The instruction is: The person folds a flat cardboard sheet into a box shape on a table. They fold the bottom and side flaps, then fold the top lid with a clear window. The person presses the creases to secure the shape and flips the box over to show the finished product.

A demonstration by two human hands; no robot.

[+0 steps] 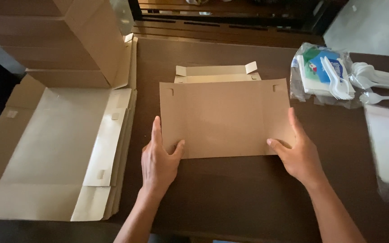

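Observation:
A flat brown cardboard box blank (223, 118) lies on the dark wooden table (248, 198) in front of me, its far flaps partly folded up. My left hand (159, 159) grips its near left corner, thumb on top of the sheet. My right hand (297, 152) holds the near right corner the same way, fingers along the right edge.
A stack of unfolded box blanks (64, 153) lies at the left, with folded cardboard boxes (55, 40) behind it. At the right are a clear bag of napkins and packets (318, 72), white plastic spoons (377, 81) and white wrapped stacks (386, 144).

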